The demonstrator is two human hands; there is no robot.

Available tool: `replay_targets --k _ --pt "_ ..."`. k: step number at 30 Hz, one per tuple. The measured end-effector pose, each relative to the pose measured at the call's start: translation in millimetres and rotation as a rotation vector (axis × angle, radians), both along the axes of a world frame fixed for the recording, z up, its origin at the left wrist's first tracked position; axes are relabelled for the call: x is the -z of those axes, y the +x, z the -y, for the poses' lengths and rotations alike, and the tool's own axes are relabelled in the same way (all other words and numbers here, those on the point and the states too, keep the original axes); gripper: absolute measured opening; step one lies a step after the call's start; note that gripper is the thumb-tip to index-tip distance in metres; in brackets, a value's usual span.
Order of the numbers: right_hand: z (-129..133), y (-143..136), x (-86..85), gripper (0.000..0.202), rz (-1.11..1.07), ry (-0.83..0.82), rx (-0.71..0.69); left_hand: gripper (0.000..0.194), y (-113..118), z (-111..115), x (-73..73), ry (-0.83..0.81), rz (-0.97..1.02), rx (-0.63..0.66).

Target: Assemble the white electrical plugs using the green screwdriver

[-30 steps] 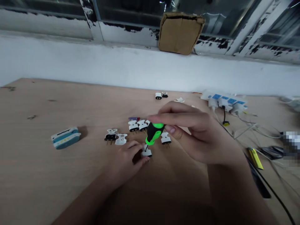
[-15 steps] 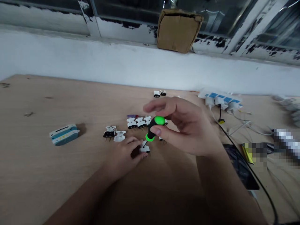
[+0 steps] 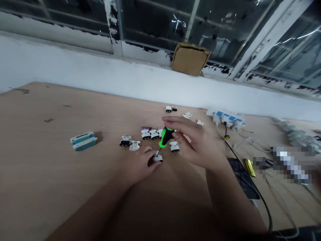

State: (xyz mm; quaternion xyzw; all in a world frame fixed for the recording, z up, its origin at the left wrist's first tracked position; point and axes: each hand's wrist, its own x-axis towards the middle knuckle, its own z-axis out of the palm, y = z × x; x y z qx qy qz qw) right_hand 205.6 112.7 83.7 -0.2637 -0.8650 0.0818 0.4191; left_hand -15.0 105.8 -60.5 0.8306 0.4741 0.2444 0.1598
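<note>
My left hand [image 3: 137, 164] pinches a small white plug [image 3: 157, 157] against the table, fingers on its left end. In my right hand [image 3: 194, 142] is a green and black screwdriver [image 3: 166, 136], held near the top of its handle with the fingers over the end. Its tip meets the upper face of the plug. Beyond the hands stands a row of white and black plugs [image 3: 153, 134], partly hidden by the screwdriver. Another plug [image 3: 174, 147] lies just left of my right hand. An opened plug [image 3: 125, 141] and a loose white cover [image 3: 134, 145] lie beyond my left hand.
A blue and white box-like object [image 3: 84, 141] sits at the left. Toward the wall are a plug [image 3: 168, 109] and white pieces [image 3: 187, 115]. A power strip [image 3: 225, 117] with cables, a dark tablet-like device [image 3: 243, 177] and a yellow object [image 3: 250, 167] occupy the right side.
The camera view has shifted, bringing more of the window into sight. My right hand's fingers have come down over the screwdriver's handle end, and the screwdriver stands more upright. My left hand still holds the plug.
</note>
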Motion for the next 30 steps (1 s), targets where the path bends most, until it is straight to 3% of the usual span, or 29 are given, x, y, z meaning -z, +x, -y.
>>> replay_targets --k 5,9,13,16,18,24,28,30 --pt "-8 -6 6.0 0.035 -0.109 -0.040 -0.025 0.023 0 -2 1.6 0.005 0.022 -0.005" --pt "-9 -10 0.3 0.013 -0.095 0.073 0.033 0.024 -1 -3 6.2 0.019 0.026 0.006" --pt "-8 -5 0.5 0.015 -0.018 0.095 0.082 0.023 -1 -3 8.3 0.028 0.018 0.005" --pt "-11 0 4.5 0.022 -0.051 0.008 0.001 0.024 -1 -2 7.9 0.032 0.021 0.000" --pt "-12 1 4.3 0.015 -0.079 0.015 -0.036 0.023 -1 -2 7.3 0.029 0.028 0.003" --pt "-6 2 -5.8 0.010 0.020 0.130 0.111 0.025 0 -3 4.5 -0.002 0.051 0.013" --pt "-3 5 -3.9 0.018 0.014 -0.008 0.003 0.024 0 -2 2.0 -0.029 0.043 0.020" --pt "-2 4 -3.6 0.014 0.003 0.005 -0.017 0.024 1 -2 0.0 -0.040 0.040 0.013"
